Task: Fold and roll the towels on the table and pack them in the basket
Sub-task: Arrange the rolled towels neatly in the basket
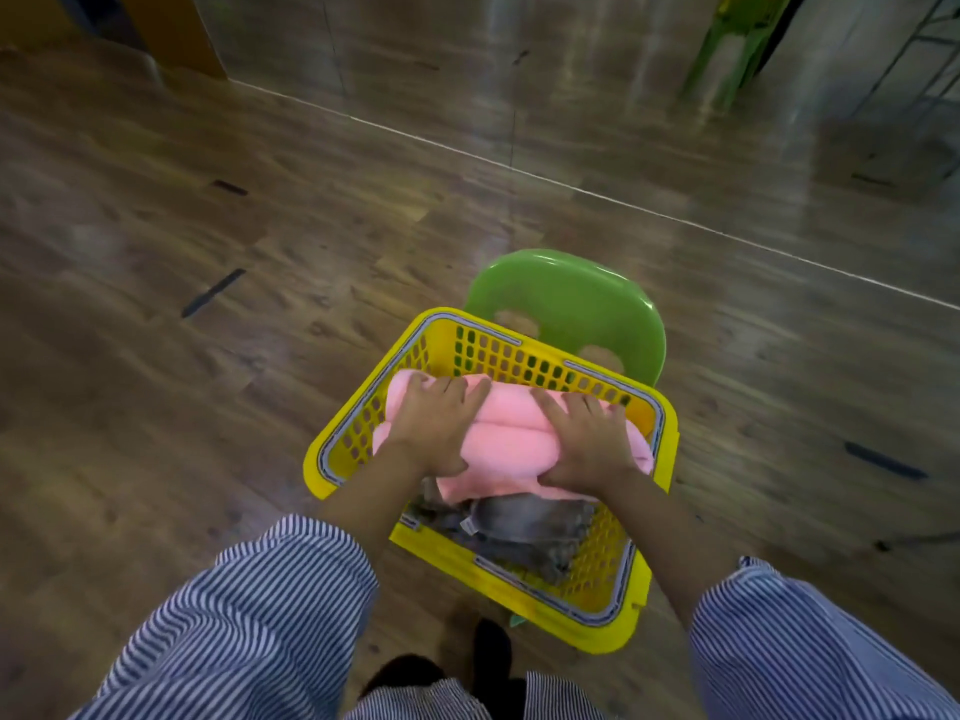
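From the head view, we look down on a yellow basket (660,433) that sits on a green chair (571,298) above the wood floor (208,252). Our left hand (434,426) and right hand (589,441) both lie on the pink rolled towel (511,439), fingers spread over its top and thumbs hooked at its near edge, so each grip holds the roll as it goes into the far half of the basket. A grey towel (524,522) already lies in the near half, touching the pink one. The risks, as we judge them: the roll could spring loose once released, or a hard push could tip the basket off the chair.
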The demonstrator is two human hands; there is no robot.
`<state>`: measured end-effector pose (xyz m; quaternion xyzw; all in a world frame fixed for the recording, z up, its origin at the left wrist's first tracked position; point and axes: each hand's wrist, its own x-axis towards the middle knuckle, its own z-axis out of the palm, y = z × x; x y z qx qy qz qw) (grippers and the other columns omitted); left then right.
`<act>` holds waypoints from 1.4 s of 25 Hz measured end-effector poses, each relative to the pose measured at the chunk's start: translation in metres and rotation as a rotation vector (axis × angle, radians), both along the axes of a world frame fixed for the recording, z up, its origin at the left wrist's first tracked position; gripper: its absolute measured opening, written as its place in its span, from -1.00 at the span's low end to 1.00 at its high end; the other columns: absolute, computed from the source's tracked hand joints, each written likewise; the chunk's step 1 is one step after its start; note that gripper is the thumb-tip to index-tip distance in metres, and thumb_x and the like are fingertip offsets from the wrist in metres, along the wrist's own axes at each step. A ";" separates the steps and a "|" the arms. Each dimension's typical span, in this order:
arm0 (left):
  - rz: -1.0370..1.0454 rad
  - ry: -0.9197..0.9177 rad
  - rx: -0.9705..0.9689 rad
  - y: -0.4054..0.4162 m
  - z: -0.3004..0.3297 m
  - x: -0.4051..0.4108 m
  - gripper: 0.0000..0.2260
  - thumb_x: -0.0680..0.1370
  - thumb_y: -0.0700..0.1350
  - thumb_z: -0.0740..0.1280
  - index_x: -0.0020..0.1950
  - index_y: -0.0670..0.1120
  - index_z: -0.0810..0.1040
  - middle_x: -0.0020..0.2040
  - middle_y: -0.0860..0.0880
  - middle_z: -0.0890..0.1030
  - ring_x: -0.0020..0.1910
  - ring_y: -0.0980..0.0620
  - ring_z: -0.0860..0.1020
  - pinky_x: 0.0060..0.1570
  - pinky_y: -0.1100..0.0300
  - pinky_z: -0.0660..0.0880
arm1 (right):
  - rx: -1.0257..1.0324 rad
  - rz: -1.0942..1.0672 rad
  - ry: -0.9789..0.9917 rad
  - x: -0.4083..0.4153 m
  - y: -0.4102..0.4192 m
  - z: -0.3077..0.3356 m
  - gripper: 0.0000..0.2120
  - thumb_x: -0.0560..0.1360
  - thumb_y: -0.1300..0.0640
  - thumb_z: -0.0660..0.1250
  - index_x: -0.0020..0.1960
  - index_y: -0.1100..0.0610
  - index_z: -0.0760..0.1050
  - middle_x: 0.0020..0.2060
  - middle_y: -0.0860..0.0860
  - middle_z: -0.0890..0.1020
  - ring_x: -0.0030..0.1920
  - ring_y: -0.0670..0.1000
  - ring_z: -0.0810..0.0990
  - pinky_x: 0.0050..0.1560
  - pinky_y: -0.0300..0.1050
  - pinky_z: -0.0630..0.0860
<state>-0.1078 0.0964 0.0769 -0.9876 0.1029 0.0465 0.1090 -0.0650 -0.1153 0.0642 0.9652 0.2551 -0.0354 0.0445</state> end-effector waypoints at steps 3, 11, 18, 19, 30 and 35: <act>-0.004 -0.053 -0.032 0.004 0.003 0.037 -0.09 0.34 0.36 0.29 0.53 -0.06 0.06 0.27 -0.08 0.42 0.24 -0.10 0.41 0.14 -0.05 0.27 | 0.001 0.000 0.000 0.034 0.005 0.006 0.02 -0.13 -0.28 0.43 0.31 0.00 0.39 -0.06 0.11 0.57 -0.11 0.17 0.56 -0.14 0.19 0.45; -0.125 0.093 -0.157 0.010 -0.054 0.095 -0.13 0.16 0.31 0.42 0.33 -0.16 0.37 0.08 -0.09 0.57 0.02 -0.13 0.54 -0.06 -0.04 0.37 | -0.076 -0.105 0.086 0.063 0.005 -0.030 0.04 -0.14 -0.26 0.45 0.31 -0.02 0.31 -0.01 0.12 0.56 -0.03 0.19 0.54 -0.10 0.20 0.43; -0.189 0.190 -0.256 0.015 -0.097 0.123 -0.15 0.10 0.20 0.43 0.32 -0.16 0.43 0.09 -0.12 0.58 0.04 -0.16 0.56 0.01 -0.09 0.43 | -0.104 -0.205 0.157 0.075 0.012 -0.058 0.03 -0.17 -0.17 0.44 0.31 -0.03 0.31 -0.04 0.10 0.55 -0.08 0.16 0.53 -0.10 0.17 0.42; -0.191 0.209 -0.275 0.015 -0.104 0.126 -0.14 0.09 0.21 0.43 0.31 -0.17 0.44 0.06 -0.12 0.58 0.01 -0.16 0.56 0.03 -0.13 0.45 | -0.100 -0.215 0.161 0.077 0.012 -0.063 0.02 -0.16 -0.15 0.45 0.30 -0.03 0.31 -0.05 0.10 0.55 -0.09 0.17 0.53 -0.09 0.17 0.42; -0.361 0.221 -0.442 0.021 -0.119 0.137 -0.18 0.10 0.22 0.46 0.23 -0.20 0.43 -0.05 -0.13 0.61 -0.14 -0.18 0.58 -0.04 -0.11 0.51 | -0.120 -0.193 0.259 0.081 0.031 -0.081 0.06 -0.05 -0.35 0.35 0.28 0.28 0.40 0.10 0.21 0.55 0.09 0.23 0.54 0.15 0.35 0.36; -0.360 0.257 -0.370 0.022 -0.102 0.141 -0.01 0.06 0.34 0.39 0.36 -0.18 0.36 0.21 -0.17 0.51 0.18 -0.20 0.50 0.25 -0.19 0.37 | -0.002 -0.267 0.236 0.081 0.031 -0.064 -0.21 -0.05 -0.25 0.43 0.05 0.20 0.52 -0.21 0.06 0.61 -0.25 0.14 0.57 -0.21 0.06 0.48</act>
